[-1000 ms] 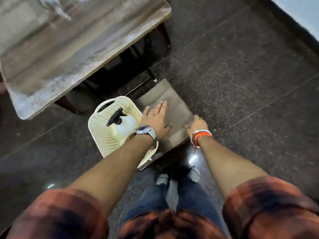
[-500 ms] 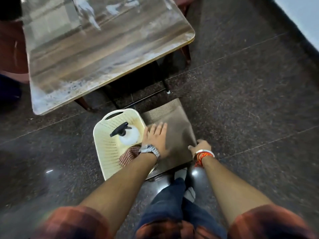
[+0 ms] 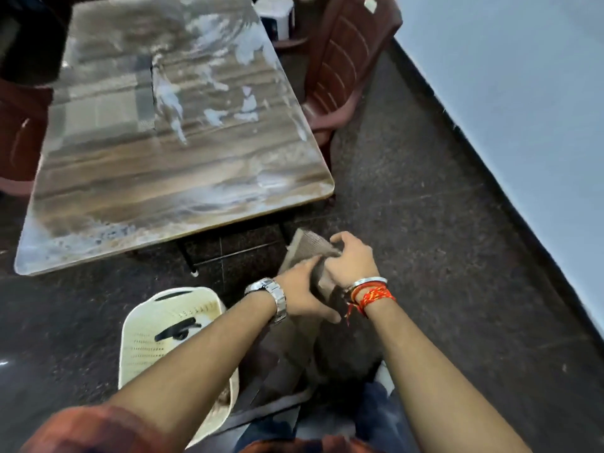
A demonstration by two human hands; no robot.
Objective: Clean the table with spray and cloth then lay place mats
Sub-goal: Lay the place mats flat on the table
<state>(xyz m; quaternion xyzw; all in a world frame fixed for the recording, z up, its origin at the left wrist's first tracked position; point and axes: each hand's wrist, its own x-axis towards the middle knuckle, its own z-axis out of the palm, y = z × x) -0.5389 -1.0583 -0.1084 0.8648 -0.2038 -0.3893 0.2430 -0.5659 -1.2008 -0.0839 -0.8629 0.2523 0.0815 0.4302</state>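
Brown woven place mats are lifted off the floor in front of me. My left hand, with a steel watch, grips them from the left; my right hand, with red thread bands, pinches their upper edge. More mats hang or lie below my hands. The wooden table stands ahead to the left, its top streaked with white wet smears. A cream plastic basket on the floor at my left holds the spray bottle with its black trigger; my left forearm hides part of it.
A maroon plastic chair stands at the table's far right corner, another chair at its left. A white container sits beyond the table. The dark speckled floor runs to a pale wall on the right.
The mats lay flat on the floor under my hands; now both hands have lifted them. My view has risen toward the table, showing the chairs and wall.
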